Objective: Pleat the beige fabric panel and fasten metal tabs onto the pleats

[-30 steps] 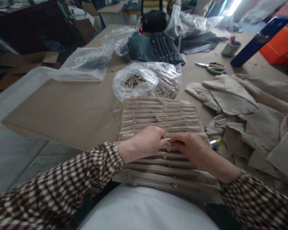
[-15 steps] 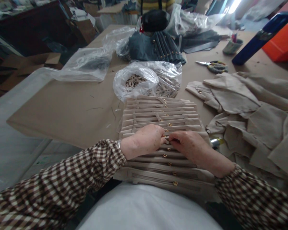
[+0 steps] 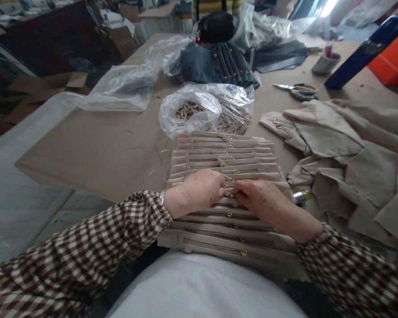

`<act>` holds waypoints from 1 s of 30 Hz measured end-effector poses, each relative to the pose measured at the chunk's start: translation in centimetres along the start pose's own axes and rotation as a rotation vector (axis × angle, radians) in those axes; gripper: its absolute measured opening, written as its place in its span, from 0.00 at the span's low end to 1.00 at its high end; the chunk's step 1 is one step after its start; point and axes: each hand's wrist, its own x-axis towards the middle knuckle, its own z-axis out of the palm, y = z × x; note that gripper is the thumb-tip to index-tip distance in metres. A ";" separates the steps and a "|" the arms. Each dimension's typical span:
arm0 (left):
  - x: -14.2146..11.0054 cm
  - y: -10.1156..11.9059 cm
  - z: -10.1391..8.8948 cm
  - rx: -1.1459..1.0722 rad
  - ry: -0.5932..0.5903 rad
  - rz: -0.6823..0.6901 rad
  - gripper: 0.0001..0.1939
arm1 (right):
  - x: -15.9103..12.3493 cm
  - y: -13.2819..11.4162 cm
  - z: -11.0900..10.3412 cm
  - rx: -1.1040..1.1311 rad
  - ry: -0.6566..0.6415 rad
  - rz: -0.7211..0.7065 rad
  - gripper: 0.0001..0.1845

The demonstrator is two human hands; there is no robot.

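Overlapping beige fabric pieces (image 3: pixel 199 236) lie in a row in front of me, each with a zipper and a gold slider (image 3: pixel 243 253). My left hand (image 3: pixel 199 190) is closed in a pinch at one slider in the middle of the row, on a small beige strip (image 3: pixel 226 185). From the right, my right hand (image 3: pixel 263 201) is also pinched at that slider, fingertips almost meeting the left ones. What its fingers hold is hidden. Similar beige strips lie across a few zippers farther up the row.
A clear plastic bag (image 3: pixel 167 110) full of small beige strips stands beyond the row. Loose beige fabric (image 3: pixel 345 132) is heaped at right, with scissors (image 3: pixel 300 91), a cup (image 3: pixel 326 64) and a blue upright object (image 3: pixel 365 53) behind. Dark blue zippered pieces (image 3: pixel 199 64) lie farther back.
The fingertips of my left hand have drawn slightly left, away from the right ones. My right hand stays at the same slider. The whole view has shifted a little.
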 end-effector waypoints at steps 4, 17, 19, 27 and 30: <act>-0.6 -0.7 -0.9 -0.512 0.059 0.025 0.17 | -0.2 -0.5 0.3 0.270 0.132 -0.027 0.06; -0.5 2.6 0.3 -1.351 0.128 -0.181 0.29 | 1.1 -3.7 0.6 0.929 0.369 -0.059 0.12; -0.4 2.8 0.6 -1.324 0.133 -0.131 0.31 | 1.2 -3.7 0.8 1.209 0.273 -0.033 0.15; -1.1 2.8 0.5 -1.389 -0.006 -0.133 0.28 | 0.3 -3.0 -0.9 1.362 0.230 0.009 0.12; -1.5 2.5 0.4 -1.416 -0.108 -0.198 0.22 | -0.5 -2.3 -1.3 1.302 0.350 0.035 0.11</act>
